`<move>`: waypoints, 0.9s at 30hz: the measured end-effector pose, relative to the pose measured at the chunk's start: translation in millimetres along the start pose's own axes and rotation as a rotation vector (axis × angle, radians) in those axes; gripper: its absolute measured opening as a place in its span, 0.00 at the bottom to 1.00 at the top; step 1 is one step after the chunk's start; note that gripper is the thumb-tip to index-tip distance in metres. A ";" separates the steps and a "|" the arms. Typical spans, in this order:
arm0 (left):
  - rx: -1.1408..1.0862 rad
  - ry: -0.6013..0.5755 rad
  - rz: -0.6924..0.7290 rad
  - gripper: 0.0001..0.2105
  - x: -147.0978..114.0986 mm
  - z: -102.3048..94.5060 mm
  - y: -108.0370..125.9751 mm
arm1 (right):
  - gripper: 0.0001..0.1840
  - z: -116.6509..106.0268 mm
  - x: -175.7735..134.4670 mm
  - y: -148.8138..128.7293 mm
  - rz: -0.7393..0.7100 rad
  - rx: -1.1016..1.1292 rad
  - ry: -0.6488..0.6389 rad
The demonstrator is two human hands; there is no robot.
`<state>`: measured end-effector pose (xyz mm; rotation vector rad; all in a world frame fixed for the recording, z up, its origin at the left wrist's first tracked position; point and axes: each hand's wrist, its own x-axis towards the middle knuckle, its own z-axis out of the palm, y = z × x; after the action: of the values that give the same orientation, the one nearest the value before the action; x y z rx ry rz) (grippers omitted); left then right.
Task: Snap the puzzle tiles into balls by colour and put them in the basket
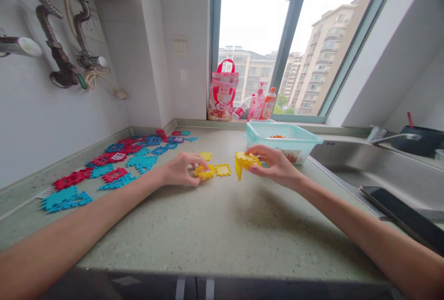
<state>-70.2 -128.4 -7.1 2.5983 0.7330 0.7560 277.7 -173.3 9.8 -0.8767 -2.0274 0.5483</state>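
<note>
My left hand [183, 169] is closed round yellow interlocking tiles [204, 172] with toothed edges, low over the counter. Just right of them a square yellow tile [223, 170] lies flat, and another yellow tile [205, 156] lies behind my left fingers. My right hand [272, 163] grips a small bunch of yellow interlocking tiles [245, 159] above the counter, one of them hanging down at its left side. How many tiles each hand holds is partly hidden by the fingers.
Red and blue interlocking tiles [114, 156] are spread along the left wall. A turquoise plastic box [284, 133] with an orange piece stands behind my right hand. At right are a steel sink [347, 161] and a black phone [398, 209]. A bag [224, 94] and bottles [267, 103] line the sill.
</note>
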 end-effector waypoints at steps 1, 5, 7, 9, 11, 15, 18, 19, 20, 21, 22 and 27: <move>-0.018 0.007 0.011 0.15 -0.3 0.8 -1.5 | 0.23 6.2 -0.5 0.7 0.005 0.009 0.007; -0.084 0.076 0.031 0.16 -0.2 -0.2 -4.4 | 0.21 16.4 -1.6 2.9 0.005 -0.017 -0.062; -0.114 0.156 -0.006 0.15 2.0 -0.2 -2.7 | 0.21 11.5 -0.6 3.3 -0.004 -0.013 -0.079; -0.125 0.237 -0.055 0.15 6.8 3.0 0.8 | 0.22 4.3 0.9 3.9 -0.010 0.001 -0.086; -0.119 0.285 -0.075 0.16 13.8 10.2 4.9 | 0.23 0.4 1.6 5.6 -0.013 0.006 -0.101; -0.068 0.212 -0.007 0.17 26.0 27.4 10.2 | 0.24 10.1 -1.6 10.8 -0.042 -0.033 -0.230; 0.006 0.110 0.023 0.16 27.6 33.3 11.9 | 0.23 22.2 -5.1 13.1 -0.066 -0.065 -0.330; 0.023 0.088 0.029 0.16 26.9 33.8 12.2 | 0.23 25.2 -5.9 13.4 -0.070 -0.072 -0.337; 0.036 0.068 0.034 0.16 26.0 33.8 12.5 | 0.22 27.4 -6.4 13.3 -0.072 -0.080 -0.335; 0.049 0.046 0.037 0.16 25.1 33.6 12.6 | 0.22 29.0 -6.7 13.0 -0.074 -0.090 -0.328; 0.065 0.022 0.034 0.16 24.4 33.4 12.6 | 0.22 30.1 -7.0 12.3 -0.078 -0.104 -0.318; 0.118 -0.054 -0.023 0.20 25.6 35.1 10.5 | 0.22 33.0 -8.4 6.8 -0.135 -0.242 -0.294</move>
<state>-27.6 -128.6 -20.5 2.6993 0.8130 0.6519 256.2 -177.1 -17.3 -0.8282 -2.4397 0.3780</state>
